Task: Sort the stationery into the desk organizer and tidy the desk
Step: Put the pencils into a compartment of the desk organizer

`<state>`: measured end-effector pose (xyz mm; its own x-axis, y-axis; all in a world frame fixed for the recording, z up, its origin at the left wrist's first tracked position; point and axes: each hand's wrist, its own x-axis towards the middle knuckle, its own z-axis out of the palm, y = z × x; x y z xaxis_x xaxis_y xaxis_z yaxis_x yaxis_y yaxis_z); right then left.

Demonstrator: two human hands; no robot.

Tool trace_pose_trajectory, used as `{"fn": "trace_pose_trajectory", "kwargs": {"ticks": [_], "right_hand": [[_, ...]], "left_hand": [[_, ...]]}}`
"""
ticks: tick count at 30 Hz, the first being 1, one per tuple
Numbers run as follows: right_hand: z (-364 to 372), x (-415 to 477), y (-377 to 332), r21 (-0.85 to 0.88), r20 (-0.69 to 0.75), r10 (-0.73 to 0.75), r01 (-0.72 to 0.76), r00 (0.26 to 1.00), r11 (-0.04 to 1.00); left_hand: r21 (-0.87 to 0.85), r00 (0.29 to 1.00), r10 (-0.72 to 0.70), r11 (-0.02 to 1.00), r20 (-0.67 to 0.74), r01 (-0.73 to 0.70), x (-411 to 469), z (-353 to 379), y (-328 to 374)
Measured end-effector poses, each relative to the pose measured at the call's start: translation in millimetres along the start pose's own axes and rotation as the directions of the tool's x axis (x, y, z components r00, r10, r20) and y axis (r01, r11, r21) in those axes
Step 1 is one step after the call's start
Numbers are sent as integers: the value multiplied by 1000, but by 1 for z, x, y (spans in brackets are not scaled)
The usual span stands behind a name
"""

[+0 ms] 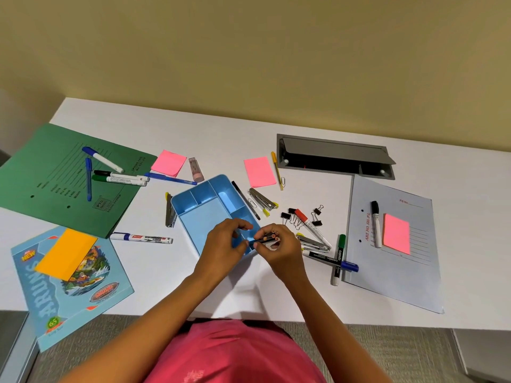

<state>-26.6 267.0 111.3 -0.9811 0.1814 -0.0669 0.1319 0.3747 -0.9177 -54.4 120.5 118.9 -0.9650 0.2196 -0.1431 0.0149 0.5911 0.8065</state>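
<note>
Right hand point(279, 244) is gripping pencils point(266, 238) over the organizer's point(193, 208) near right corner, left hand point(225, 240) is curling at their tips, hold unclear, markers point(327, 257) crowding right, bare desk point(171, 286) lying toward the near edge.

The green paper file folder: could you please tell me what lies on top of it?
A blue-capped white marker, a blue pen, a black-capped marker and a green-capped marker; whatever lies beneath the green folder is hidden.
</note>
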Motion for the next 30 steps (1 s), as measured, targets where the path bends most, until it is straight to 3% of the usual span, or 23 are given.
{"fn": "trace_pose_trajectory", "kwargs": {"ticks": [4, 7, 14, 19, 23, 26, 30], "right_hand": [[2, -2, 4, 17, -28, 58, -57, 998, 998], [1, -7, 9, -18, -49, 48, -48, 998, 999], [2, -7, 15, -40, -10, 55, -55, 998, 998], [6, -8, 14, -118, -45, -44, 39, 998, 992], [6, -11, 7, -217, -107, -58, 34, 993, 976], [-2, -3, -16, -240, -175, -176, 132, 969, 962], [4, 31, -55, -172, -102, -279, 259, 955, 950]], "left_hand": [[106, 985, 103, 987, 136, -118, -4, 7, 2], [140, 982, 145, 977, 120, -161, -8, 12, 0], [130, 990, 104, 985, 94, -116, -7, 15, -4], [110, 995, 75, 991, 63, -82, -6, 14, -7], [98, 998, 61, 993, -15, -59, -3, 7, -12], [87, 997, 30, 996, -69, -24, 1, -2, -15], [49, 991, 15, 999, -132, -8, 7, -16, -17]]}}
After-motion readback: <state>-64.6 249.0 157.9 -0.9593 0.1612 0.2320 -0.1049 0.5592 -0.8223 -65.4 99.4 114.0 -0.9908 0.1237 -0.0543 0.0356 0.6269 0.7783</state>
